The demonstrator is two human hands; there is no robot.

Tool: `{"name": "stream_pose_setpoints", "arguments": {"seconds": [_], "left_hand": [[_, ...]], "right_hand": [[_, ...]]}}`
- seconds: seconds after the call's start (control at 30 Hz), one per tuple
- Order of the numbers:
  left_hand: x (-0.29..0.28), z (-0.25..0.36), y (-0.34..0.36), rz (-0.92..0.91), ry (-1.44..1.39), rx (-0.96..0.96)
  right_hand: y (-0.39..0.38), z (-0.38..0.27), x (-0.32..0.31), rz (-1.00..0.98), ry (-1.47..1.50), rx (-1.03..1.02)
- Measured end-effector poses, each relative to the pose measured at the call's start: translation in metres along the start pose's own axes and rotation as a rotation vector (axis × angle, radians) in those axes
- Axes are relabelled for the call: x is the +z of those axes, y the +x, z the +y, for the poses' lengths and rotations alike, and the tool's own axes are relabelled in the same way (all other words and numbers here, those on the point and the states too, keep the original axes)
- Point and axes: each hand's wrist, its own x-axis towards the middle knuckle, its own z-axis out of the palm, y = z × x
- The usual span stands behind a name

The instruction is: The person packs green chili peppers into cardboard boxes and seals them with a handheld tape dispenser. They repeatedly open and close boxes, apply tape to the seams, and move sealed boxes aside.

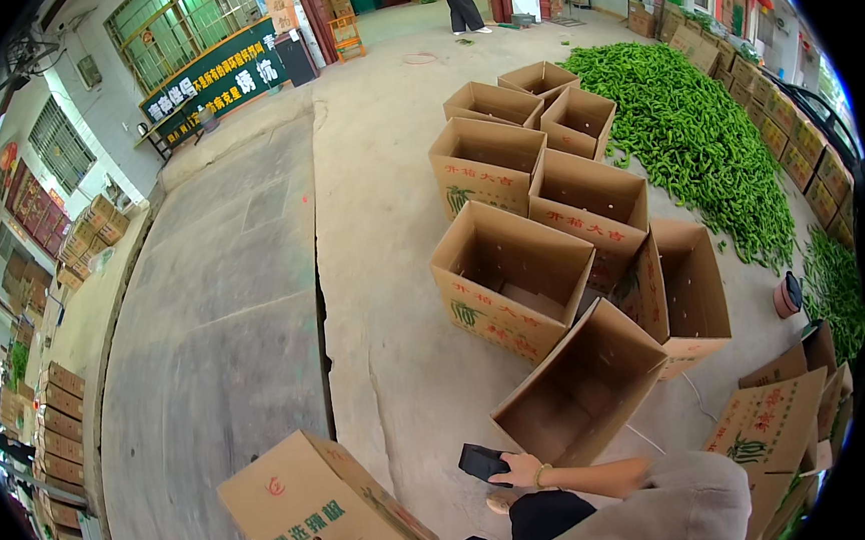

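My right hand [519, 470] reaches in from the lower right, a beaded bracelet on the wrist, its fingers closed on a black boxy object [479, 459] that I cannot clearly make out. Just beside it, an empty open cardboard box [576, 380] is tilted toward me. At the lower left stands a cardboard box [293, 495] with green and red print, its top shut. My left hand is not in view. Beyond are several more open empty boxes [508, 275] standing upright in a group.
A large heap of green peppers [674, 133] lies behind the boxes, a smaller one [835, 292] at right near a pink bucket [785, 295] and flattened cartons [764, 417]. A cord [645, 438] crosses the floor. Stacked cartons [64, 446] line the left. A person [459, 2] stands far back.
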Motion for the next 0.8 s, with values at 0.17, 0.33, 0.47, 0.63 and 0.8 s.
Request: {"name": "stream_pose_setpoints", "arguments": {"seconds": [0.17, 0.33, 0.47, 0.63, 0.8], "left_hand": [[-0.032, -0.026, 0.112, -0.023, 0.197, 0.098], [-0.057, -0.029, 0.241, -0.020, 0.334, 0.229], [-0.053, -0.005, 0.323, -0.099, 0.352, 0.280], [-0.040, -0.005, 0.383, 0.080, 0.280, 0.396], [-0.058, -0.008, 0.382, -0.073, 0.254, 0.337]], "right_hand": [[0.045, -0.015, 0.003, 0.091, 0.017, -0.008], [0.088, -0.052, 0.006, 0.164, 0.140, 0.065], [0.112, -0.078, 0.020, 0.227, 0.192, 0.146], [0.138, -0.114, 0.052, 0.364, 0.170, 0.187], [0.138, -0.169, 0.051, 0.282, 0.157, 0.293]]}}
